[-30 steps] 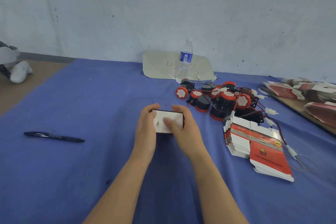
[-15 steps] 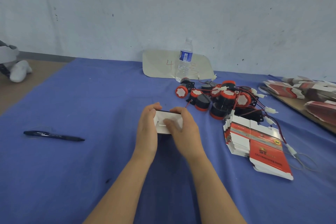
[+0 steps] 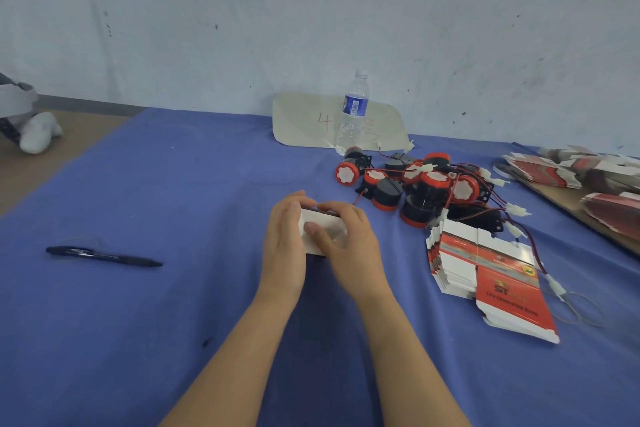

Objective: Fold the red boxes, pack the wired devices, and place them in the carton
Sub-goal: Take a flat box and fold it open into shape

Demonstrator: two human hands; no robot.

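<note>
While gripped, box [image 3: 322,218] sits between both hands [image 3: 284,243].

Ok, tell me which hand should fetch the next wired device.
Right, probably. The pile of wired devices lies just beyond the right hand; the left hand would have to cross the box both grip.

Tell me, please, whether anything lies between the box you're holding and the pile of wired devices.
Nothing visible does: only bare blue cloth lies between the box, gripped by the left hand and right hand, and the wired devices.
</note>
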